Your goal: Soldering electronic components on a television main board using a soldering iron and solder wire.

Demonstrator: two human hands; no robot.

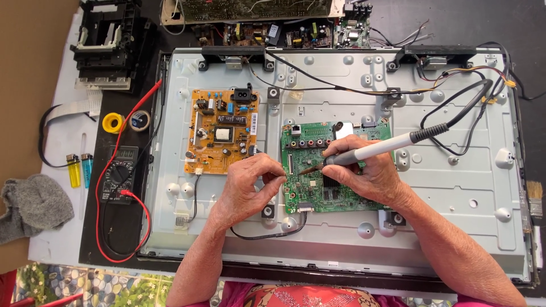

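Note:
My right hand point(364, 170) grips a soldering iron point(387, 146) with a white and grey handle, its tip pointing left onto the green circuit board point(307, 193). My left hand point(250, 185) rests at the board's left edge, fingers pinched on something thin that reaches toward the iron's tip; I cannot tell what it is. The green board sits in the middle of a grey metal television back panel point(455, 227). An orange power board point(222, 131) is mounted to the left of it.
A black multimeter point(119, 170) with red and black leads lies left of the panel. Two lighters point(79, 169), a grey cloth point(34, 204) and tape rolls point(126, 121) are nearby. More circuit boards point(284, 31) sit at the top; a brush point(534, 196) lies right.

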